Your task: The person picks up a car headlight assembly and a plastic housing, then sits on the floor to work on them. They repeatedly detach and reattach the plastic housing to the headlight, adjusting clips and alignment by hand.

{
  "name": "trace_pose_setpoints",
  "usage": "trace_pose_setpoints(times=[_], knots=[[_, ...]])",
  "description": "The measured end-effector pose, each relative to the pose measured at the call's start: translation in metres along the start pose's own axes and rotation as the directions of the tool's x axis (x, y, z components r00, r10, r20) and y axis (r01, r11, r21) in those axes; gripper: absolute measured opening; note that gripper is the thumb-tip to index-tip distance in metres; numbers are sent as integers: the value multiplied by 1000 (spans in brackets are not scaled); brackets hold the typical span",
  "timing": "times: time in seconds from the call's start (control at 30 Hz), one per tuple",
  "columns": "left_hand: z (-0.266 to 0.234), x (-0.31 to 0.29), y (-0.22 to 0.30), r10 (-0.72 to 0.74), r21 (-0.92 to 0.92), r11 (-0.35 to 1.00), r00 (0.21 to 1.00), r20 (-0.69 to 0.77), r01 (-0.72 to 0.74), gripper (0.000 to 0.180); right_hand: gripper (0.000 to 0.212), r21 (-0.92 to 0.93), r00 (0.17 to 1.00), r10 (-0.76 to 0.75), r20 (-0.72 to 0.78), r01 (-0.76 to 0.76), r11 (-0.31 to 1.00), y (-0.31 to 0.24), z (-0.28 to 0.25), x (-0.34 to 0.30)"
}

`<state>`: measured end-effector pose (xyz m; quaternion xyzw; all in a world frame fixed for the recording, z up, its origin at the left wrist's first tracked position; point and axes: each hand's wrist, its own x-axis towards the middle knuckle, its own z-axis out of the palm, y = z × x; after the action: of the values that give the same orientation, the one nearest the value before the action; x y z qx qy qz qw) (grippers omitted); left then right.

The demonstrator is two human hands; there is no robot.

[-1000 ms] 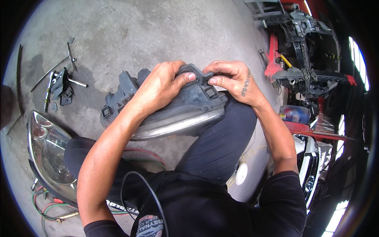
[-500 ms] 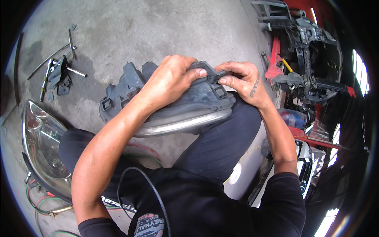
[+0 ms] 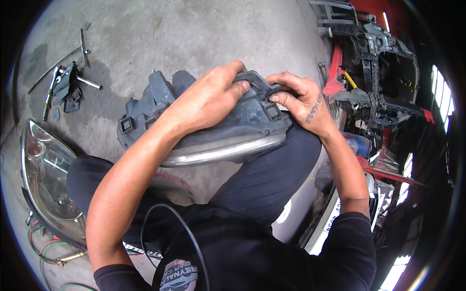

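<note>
A car headlight [image 3: 238,127] with a dark plastic housing rests across my lap, its clear lens edge turned toward me. My left hand [image 3: 206,97] is closed over the top of the housing, thumb pressed on it near a raised bracket [image 3: 253,77] and fingertips hidden behind. At the right end, my right hand [image 3: 302,101] pinches a small dark plastic tab beside that bracket between thumb and fingers. Whether the tab is part of the housing or a separate piece, I cannot tell.
A second headlight [image 3: 51,169] lies on the floor at my left. Beyond it are a ratchet [image 3: 50,94], metal bars and broken black plastic pieces [image 3: 68,87]. Red and green hoses [image 3: 41,245] run at lower left. A stripped car front [image 3: 378,63] and red stand [image 3: 335,72] stand right.
The right hand's fingers have shifted slightly at the tab, and the left hand has slid a little to the left with the headlight. The whole view has turned slightly.
</note>
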<state>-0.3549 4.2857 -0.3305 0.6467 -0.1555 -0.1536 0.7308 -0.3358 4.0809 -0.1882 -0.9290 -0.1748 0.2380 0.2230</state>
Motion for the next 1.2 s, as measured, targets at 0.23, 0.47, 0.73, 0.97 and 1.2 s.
trace_pose_setpoints(times=[0.23,0.47,0.73,0.97,1.2], knots=[[-10,-7,13,-91,-18,996,995,27,91,31,27,-35,1000,-7,30,8,999,1,-4,1],[-6,-13,14,-107,-14,994,994,-26,107,34,26,-15,999,-43,16,43,999,6,-3,1],[-5,-19,14,-70,103,992,993,-93,79,30,25,57,999,-30,24,28,998,4,1,-2],[-1,-26,23,-34,117,992,993,-113,47,34,25,43,999,-29,41,27,999,2,0,0],[2,-12,21,-26,194,980,997,-67,38,37,26,46,1000,24,2,-25,999,6,1,-2]])
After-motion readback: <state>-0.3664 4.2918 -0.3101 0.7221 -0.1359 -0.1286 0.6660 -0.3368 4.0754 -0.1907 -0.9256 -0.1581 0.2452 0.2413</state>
